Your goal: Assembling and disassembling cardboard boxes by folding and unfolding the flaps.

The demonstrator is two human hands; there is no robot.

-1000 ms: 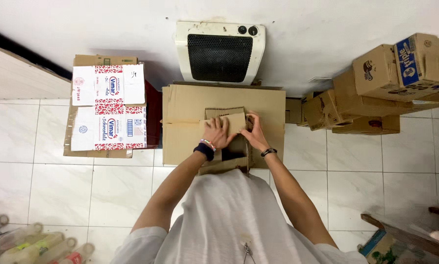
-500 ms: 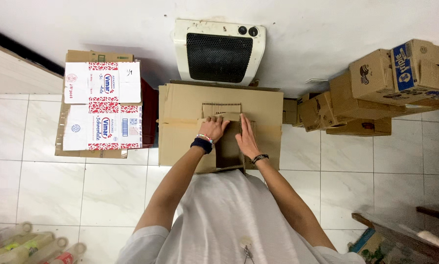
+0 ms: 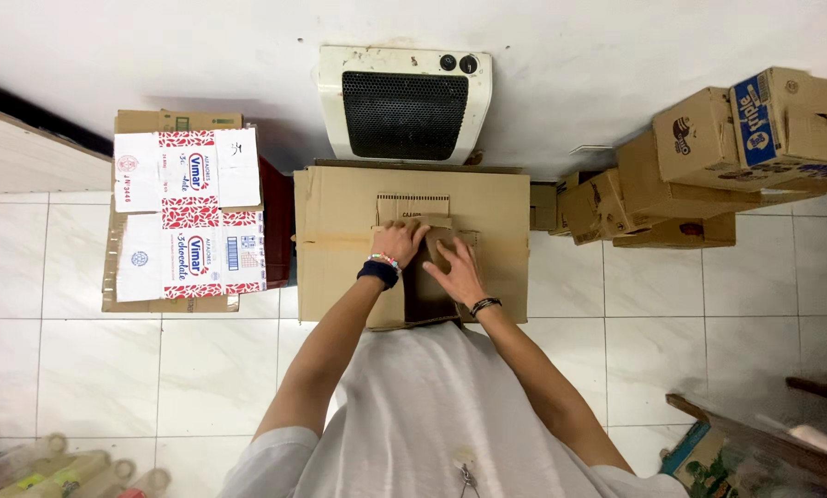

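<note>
A large brown cardboard box (image 3: 340, 240) stands on the tiled floor in front of me. On its top lies a small, darker cardboard piece (image 3: 425, 293), partly folded. My left hand (image 3: 397, 244), with a dark wristband and a bead bracelet, curls its fingers over the upper left edge of that piece. My right hand (image 3: 452, 272), a dark bracelet on its wrist, lies flat on the piece with fingers spread. The piece's lower part is hidden by my arms and shirt.
A white heater (image 3: 404, 101) with a black grille stands against the wall behind the box. At left is a stack of flattened red-and-white cartons (image 3: 183, 217). Several brown boxes (image 3: 708, 175) pile up at right. Plastic bottles (image 3: 35, 470) lie at bottom left.
Both hands have come down and nearer to me on the small cardboard piece. The right hand went from gripping its side to lying flat on top.
</note>
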